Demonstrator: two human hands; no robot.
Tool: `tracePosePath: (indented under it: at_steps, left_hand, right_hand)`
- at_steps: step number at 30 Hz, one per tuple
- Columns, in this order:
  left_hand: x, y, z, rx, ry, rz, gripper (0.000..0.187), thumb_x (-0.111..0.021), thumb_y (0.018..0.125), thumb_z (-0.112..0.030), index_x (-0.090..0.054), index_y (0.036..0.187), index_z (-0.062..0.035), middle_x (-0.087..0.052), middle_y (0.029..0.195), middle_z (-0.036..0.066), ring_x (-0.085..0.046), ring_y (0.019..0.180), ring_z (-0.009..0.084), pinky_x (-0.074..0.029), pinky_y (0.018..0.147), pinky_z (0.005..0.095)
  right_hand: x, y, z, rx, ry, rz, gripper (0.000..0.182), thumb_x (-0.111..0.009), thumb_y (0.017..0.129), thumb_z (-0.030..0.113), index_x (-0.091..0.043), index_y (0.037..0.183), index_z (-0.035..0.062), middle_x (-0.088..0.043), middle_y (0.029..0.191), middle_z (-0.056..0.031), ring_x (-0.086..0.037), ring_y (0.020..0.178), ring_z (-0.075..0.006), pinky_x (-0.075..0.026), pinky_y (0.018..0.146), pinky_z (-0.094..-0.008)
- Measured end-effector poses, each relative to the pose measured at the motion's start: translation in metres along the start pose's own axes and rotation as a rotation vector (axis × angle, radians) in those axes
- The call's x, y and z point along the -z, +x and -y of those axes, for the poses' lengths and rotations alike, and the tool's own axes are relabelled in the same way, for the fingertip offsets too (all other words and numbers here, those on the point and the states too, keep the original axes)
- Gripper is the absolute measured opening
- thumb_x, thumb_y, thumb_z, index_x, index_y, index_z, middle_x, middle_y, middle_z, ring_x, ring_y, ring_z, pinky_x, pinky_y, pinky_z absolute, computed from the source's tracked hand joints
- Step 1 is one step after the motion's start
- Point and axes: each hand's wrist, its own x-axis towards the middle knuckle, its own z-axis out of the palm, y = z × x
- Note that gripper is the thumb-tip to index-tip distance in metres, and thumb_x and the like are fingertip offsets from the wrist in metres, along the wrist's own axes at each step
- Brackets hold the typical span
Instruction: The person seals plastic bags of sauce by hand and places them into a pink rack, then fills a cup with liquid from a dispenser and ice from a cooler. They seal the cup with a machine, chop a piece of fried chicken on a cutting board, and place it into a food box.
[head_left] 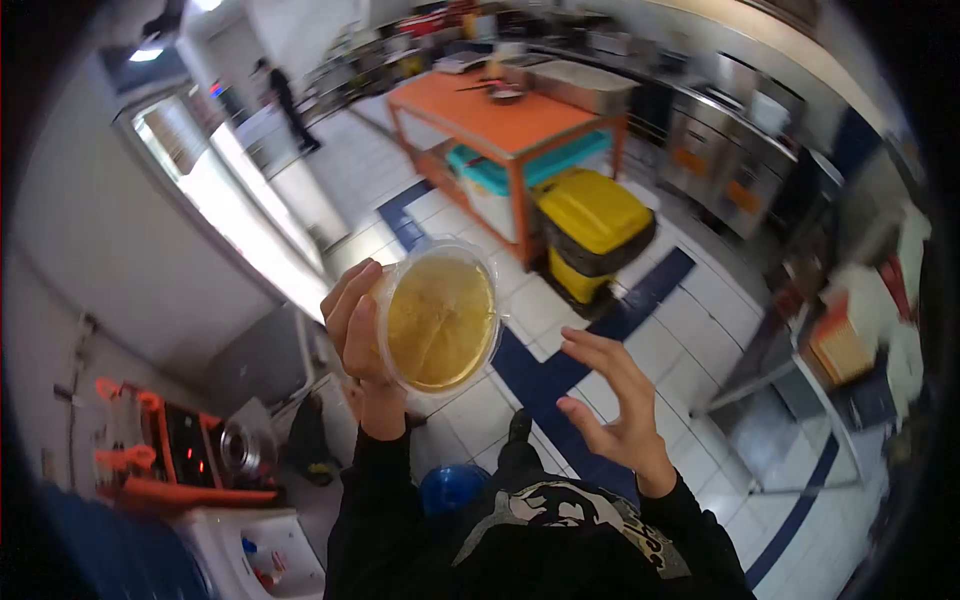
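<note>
**Clear tub of yellow food held up in the left hand**

Clear plastic forms the round tub (pixel 440 318), which is shallow and lidded, with a raised rim that catches the light. Its inside is filled with something golden yellow, a little darker toward the lower edge, with faint lines running across it. The tub is tilted so its flat face looks toward the camera, and it is held in the air above the floor, in front of the chest.

The left hand (pixel 356 330) grips the tub by its left edge, fingers curled round the rim and the thumb hidden behind it. The right hand (pixel 612 400) is empty and spread, fingers loosely bent, palm turned toward the tub, near it but not touching. Both arms wear black sleeves, and a black top with a pale print shows below.

Lower left, a red and black machine (pixel 175 450) sits beside a white box (pixel 255 550). Underfoot lies a white tiled floor (pixel 700 310) crossed by dark blue stripes. Beyond the tub stands a yellow bin (pixel 592 215) on the floor, just beside an orange desk (pixel 490 115) with a teal crate (pixel 500 175) on its lower shelf. Steel counters (pixel 730 160) run along the right. Far off at the upper left, a person (pixel 285 100) in dark clothes stands by a bright doorway.
</note>
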Motion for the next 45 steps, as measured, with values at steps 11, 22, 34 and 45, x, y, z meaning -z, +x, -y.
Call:
tracePosePath:
  at_steps: [11,22,34,45]
  left_hand:
    - [-0.173,0.073,-0.249,-0.132,-0.622,-0.209,0.084,-0.084,0.061,-0.019,-0.031,0.124,-0.0056,-0.045,0.118,0.016,-0.055,0.101,0.0320,-0.051,0.085,0.0358]
    - [-0.254,-0.053,-0.671,1.008,-1.876,0.712,0.057,-0.081,0.064,-0.009,-0.052,0.112,-0.0005,-0.060,0.102,0.008,-0.060,0.092,0.0181,-0.049,0.080,0.0306]
    - [-0.292,-0.016,-0.943,0.486,-2.101,1.345,0.080,-0.081,0.066,-0.021,-0.034,0.127,0.0011,-0.047,0.123,0.018,-0.048,0.114,0.0274,-0.039,0.096,0.0389]
    - [-0.424,0.065,-1.092,0.721,-0.841,0.714,0.054,-0.069,0.069,-0.013,-0.046,0.116,-0.0034,-0.035,0.124,0.022,-0.032,0.116,0.0361,-0.024,0.097,0.0475]
  right_hand:
    - [0.176,-0.113,0.034,-0.152,0.154,-0.647,0.050,-0.066,0.080,0.006,-0.044,0.124,0.0002,-0.057,0.108,-0.0119,-0.056,0.095,-0.0165,-0.046,0.080,-0.0287]
    - [0.378,-0.349,0.001,-0.427,0.809,-1.291,0.037,-0.065,0.081,0.003,-0.047,0.114,0.0043,-0.054,0.097,-0.0046,-0.055,0.083,-0.0120,-0.048,0.071,-0.0258]
    - [0.570,-0.541,-0.022,-0.851,-0.321,-1.246,0.115,-0.083,0.058,0.012,-0.003,0.141,0.0110,-0.049,0.119,-0.0187,-0.049,0.115,-0.0280,-0.041,0.097,-0.0403]
    - [0.832,-0.688,-0.192,-0.681,-0.334,-0.773,0.076,-0.083,0.058,0.010,-0.043,0.121,0.0025,-0.051,0.124,-0.0155,-0.052,0.112,-0.0251,-0.041,0.095,-0.0353]
